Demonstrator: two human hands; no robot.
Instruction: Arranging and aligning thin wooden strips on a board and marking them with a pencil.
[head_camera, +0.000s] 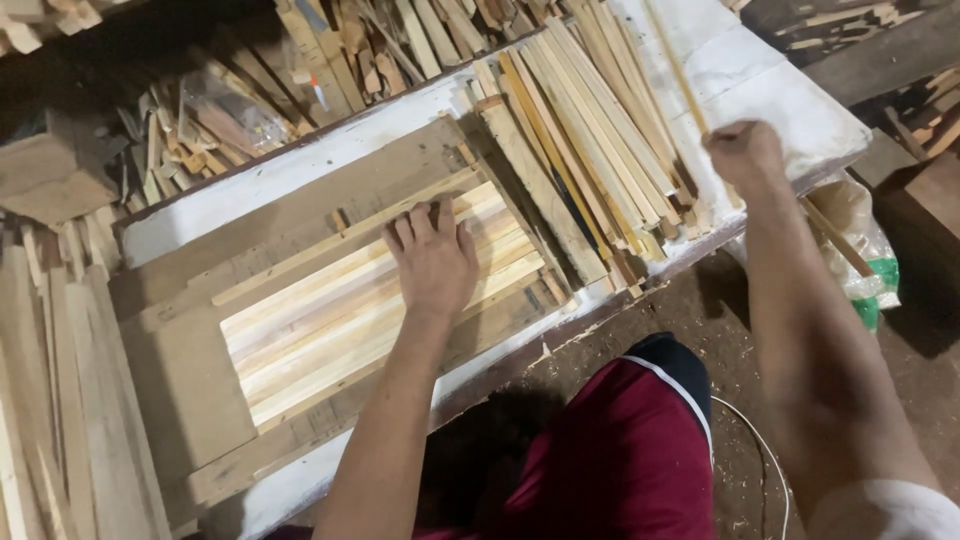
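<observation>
**Pale wood slats pressed flat in a frame, one strip lifted from the pile**

The left hand (432, 255) lies palm down, fingers spread, on a row of pale, smooth-sawn slats (350, 315) packed side by side inside a darker, rough wooden frame (190, 385). The slats are long, flat and straight-edged, with light yellow grain; the frame boards are brownish and dusty. To the right, the right hand (745, 150) is closed in a fist around a thin wooden strip (675, 65) that runs away toward the far edge. Between the hands a loose pile of similar narrow strips (580, 150) fans out, some tan, some orange-toned, their near ends uneven.

All this rests on a white-painted workbench (790, 110), scuffed and chipped along its near edge. Offcuts and scrap sticks (220, 120) heap beyond the far side, and more long boards (60, 400) lie at the left. A plastic bag (860, 250) hangs off the bench's right end above a dark floor strewn with sawdust.
</observation>
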